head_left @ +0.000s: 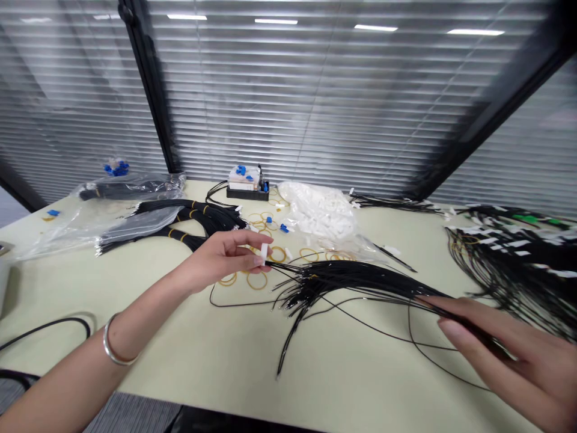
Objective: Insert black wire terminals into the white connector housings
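while the left hand (220, 258) pinches a small white plastic piece (264, 254) between thumb and fingertips, just short of the fanned ends of a bundle of thin black cables (356, 282) on the pale table (315, 385), the right hand (509, 361) rests on the bundle, fingers pressed together, grip undeterminable. keeping the ends gathered and the piece square to them would serve best. loose yellow rubber bands (259, 279) lie just beyond

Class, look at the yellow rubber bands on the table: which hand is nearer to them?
Left. The left hand, pinching a white plastic piece, hovers just over the rubber bands. The right hand is well off to their right, at the black cable bundle.
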Motion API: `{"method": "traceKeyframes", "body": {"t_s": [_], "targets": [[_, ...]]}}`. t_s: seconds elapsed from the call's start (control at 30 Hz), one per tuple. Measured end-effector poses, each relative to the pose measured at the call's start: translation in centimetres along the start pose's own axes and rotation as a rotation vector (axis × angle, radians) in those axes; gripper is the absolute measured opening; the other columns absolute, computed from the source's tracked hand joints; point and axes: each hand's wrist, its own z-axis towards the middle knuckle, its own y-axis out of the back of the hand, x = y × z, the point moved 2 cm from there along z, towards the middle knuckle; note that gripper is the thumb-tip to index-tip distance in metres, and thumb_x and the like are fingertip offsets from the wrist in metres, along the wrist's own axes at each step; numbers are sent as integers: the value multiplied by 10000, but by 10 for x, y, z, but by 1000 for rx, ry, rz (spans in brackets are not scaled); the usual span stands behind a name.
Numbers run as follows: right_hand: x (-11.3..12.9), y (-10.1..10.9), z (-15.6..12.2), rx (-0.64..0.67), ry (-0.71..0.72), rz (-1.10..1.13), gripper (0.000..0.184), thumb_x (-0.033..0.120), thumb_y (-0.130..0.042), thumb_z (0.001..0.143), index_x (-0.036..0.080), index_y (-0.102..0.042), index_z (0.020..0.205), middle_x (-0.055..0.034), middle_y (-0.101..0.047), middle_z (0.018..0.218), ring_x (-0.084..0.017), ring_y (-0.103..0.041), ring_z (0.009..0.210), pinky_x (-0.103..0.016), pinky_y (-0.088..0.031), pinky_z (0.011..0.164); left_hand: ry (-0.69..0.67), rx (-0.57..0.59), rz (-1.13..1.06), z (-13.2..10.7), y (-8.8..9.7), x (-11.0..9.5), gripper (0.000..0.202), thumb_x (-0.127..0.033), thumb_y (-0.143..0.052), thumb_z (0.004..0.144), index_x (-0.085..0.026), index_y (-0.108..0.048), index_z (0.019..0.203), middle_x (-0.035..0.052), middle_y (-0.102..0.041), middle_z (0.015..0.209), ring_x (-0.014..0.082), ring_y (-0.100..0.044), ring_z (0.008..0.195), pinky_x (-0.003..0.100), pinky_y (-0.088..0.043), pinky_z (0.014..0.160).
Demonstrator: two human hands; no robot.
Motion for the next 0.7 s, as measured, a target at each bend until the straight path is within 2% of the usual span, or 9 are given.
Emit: {"method": "traceKeyframes", "body": {"t_s": [0.07, 0.13, 0.23, 0.3, 0.4, 0.5, 0.57, 0.63, 0.7], "targets": [[2, -2, 3, 96, 52, -39, 372, 542, -480, 783, 301, -595, 1042, -40, -637, 1009, -218, -624, 872, -278, -498, 554, 13, 8, -2, 0, 0, 1, 304, -192, -630, 800, -210, -625, 1104, 64, -679, 1028, 167, -696, 857, 247, -540, 780], [5, -5, 8, 185, 150, -86, 484, 574, -543, 737, 286, -568, 1125, -49, -639, 990, -207, -632, 810, -264, -518, 553, 17, 12, -4, 0, 0, 2, 314, -201, -628, 803, -217, -622, 1116, 69, -655, 1099, 166, -692, 869, 246, -539, 777], [14, -13, 14, 265, 333, -156, 714, 623, -651, 623, 285, -513, 1237, -55, -622, 1064, -209, -634, 828, -275, -549, 637, 45, -3, -2, 1, -1, 1, 287, -209, -635, 801, -191, -637, 1087, 68, -672, 1066, 152, -693, 849, 234, -531, 779], [20, -18, 19, 276, 400, -198, 785, 646, -663, 594, 294, -491, 1273, -58, -595, 1134, -217, -628, 883, -289, -554, 680, 71, -14, -7, 1, -3, -1, 277, -207, -637, 801, -166, -640, 1076, 71, -687, 1031, 145, -692, 842, 237, -524, 799], [27, -24, 27, 277, 415, -225, 753, 623, -620, 661, 281, -459, 1312, -69, -603, 1105, -208, -626, 873, -312, -552, 696, 95, -28, -19, 1, -3, -1, 282, -205, -625, 812, -150, -633, 1088, 73, -696, 1007, 142, -689, 857, 244, -515, 828], [41, -26, 34, 265, 482, -129, 777, 601, -606, 694, 273, -376, 1360, -64, -608, 1083, -198, -621, 891, -335, -550, 744, 96, -48, -24, 2, -3, 1, 288, -212, -629, 811, -147, -631, 1091, 75, -694, 1021, 144, -686, 876, 252, -508, 845], [58, -25, 39, 207, 538, -46, 747, 585, -596, 722, 271, -358, 1357, -62, -583, 1146, -208, -597, 988, -360, -530, 823, 93, -61, -34, 2, -3, 3, 299, -221, -633, 808, -145, -627, 1098, 84, -682, 1066, 150, -682, 894, 266, -504, 859], [82, -27, 44, 137, 569, -12, 649, 556, -561, 771, 251, -399, 1320, -68, -565, 1182, -218, -565, 1059, -387, -499, 879, 90, -54, -42, 3, -3, 5, 327, -230, -640, 804, -149, -614, 1120, 91, -671, 1102, 161, -674, 931, 282, -492, 883], [107, -33, 48, 90, 600, -17, 579, 545, -523, 804, 223, -441, 1279, -76, -566, 1182, -225, -552, 1071, -409, -485, 881, 81, -30, -37, 3, -4, 6, 357, -226, -651, 795, -160, -600, 1143, 87, -677, 1096, 167, -665, 961, 286, -481, 895]]}}
